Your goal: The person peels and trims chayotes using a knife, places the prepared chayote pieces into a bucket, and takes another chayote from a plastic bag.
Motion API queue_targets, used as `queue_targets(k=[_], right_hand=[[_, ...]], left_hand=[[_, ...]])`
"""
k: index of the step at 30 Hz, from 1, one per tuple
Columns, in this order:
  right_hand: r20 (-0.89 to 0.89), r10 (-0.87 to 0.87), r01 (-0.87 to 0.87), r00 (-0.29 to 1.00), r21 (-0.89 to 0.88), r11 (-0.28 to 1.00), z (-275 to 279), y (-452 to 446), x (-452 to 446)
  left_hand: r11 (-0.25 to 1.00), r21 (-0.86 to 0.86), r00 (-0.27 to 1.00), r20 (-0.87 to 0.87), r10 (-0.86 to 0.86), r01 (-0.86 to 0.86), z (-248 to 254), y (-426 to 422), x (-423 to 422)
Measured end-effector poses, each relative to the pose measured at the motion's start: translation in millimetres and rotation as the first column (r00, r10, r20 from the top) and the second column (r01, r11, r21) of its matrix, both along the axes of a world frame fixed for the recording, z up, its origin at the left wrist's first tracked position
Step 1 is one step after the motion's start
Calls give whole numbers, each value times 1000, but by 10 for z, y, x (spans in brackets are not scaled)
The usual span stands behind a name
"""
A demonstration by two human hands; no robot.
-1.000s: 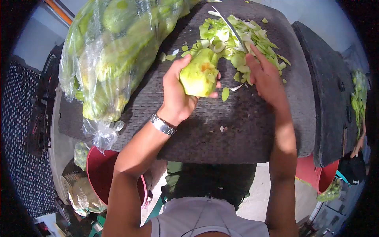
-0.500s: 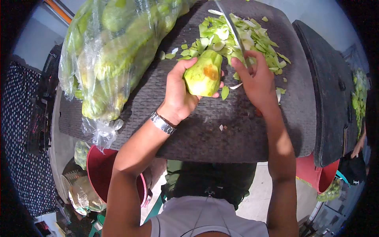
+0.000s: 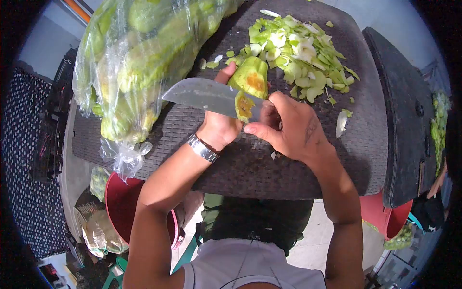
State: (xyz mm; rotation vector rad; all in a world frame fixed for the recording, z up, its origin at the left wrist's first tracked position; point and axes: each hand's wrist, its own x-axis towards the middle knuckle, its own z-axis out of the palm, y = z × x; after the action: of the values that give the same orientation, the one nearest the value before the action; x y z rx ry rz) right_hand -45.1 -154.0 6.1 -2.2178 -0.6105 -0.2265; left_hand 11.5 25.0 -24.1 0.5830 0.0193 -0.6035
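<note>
My left hand point(image 3: 219, 126), with a metal watch on its wrist, grips a partly peeled green papaya point(image 3: 244, 73). An orange-brown spot shows on its surface. My right hand point(image 3: 298, 126) is closed round the handle of a wide-bladed knife point(image 3: 192, 93), the handle mostly hidden by the fingers. The blade lies crosswise over the near end of the papaya and points left. On the blade rests a cut piece point(image 3: 244, 107) with a brownish patch. Beyond my hands spreads a pile of green and white peelings point(image 3: 308, 53).
A clear plastic bag point(image 3: 139, 72) full of green produce lies on the left of the dark woven-textured table point(image 3: 231, 176). Red tubs stand below, one at left point(image 3: 120, 202) and one at right point(image 3: 385, 212). A dark panel point(image 3: 399, 120) borders the table's right side.
The knife has swung from pointing away to lying across the papaya, pointing left. My right hand has moved left and nearer to me. A cut piece now sits on the blade.
</note>
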Motion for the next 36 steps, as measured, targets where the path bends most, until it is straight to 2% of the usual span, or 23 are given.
queue_targets(k=[3,6,8,11,14,21,24,26,27,28,29,31,34,35,36], right_hand=[[9,25,-25,1000,40,999,-88,-8,18],[-49,55,-54,997,31,998,-49,-2,1],[-15,49,-49,999,5,999,-83,0,10],[16,28,-28,999,-22,999,-84,3,10],[78,18,-14,997,-50,999,-53,-14,28],[171,4,13,985,-95,995,-93,-39,64],[147,-36,48,988,-78,996,-73,-55,73],[58,-137,139,989,-42,989,-89,-109,119],[13,-185,186,983,-27,982,-93,-158,167],[-28,-334,330,942,-101,939,-44,-245,263],[-70,-375,371,924,-72,926,-14,-368,315],[-149,-445,447,883,-19,894,58,-546,388],[-246,-437,442,865,-36,896,83,-463,333],[-233,-352,360,907,-7,933,71,-396,284],[-217,-264,274,940,21,961,49,-298,222]], left_hand=[[1000,-9,1000,21,6,-5,-28,9,15],[998,-62,1000,8,-17,18,-100,31,56],[996,-76,999,10,-36,37,-113,50,67],[999,-46,1000,6,26,-26,-65,37,54],[993,76,996,37,85,-87,6,3,14],[985,130,991,75,108,-117,30,-10,-2],[971,164,983,83,162,-174,35,-22,-9],[967,149,977,79,196,-206,-6,-14,1],[961,205,981,97,170,-187,52,-2,-18],[951,261,984,113,140,-166,164,14,-56],[938,316,986,128,105,-141,239,11,-81],[949,284,987,121,106,-137,289,-23,-78],[958,262,989,122,86,-116,256,10,-54],[961,256,990,126,72,-102,215,15,-33],[955,243,984,96,152,-171,129,-21,-10]])
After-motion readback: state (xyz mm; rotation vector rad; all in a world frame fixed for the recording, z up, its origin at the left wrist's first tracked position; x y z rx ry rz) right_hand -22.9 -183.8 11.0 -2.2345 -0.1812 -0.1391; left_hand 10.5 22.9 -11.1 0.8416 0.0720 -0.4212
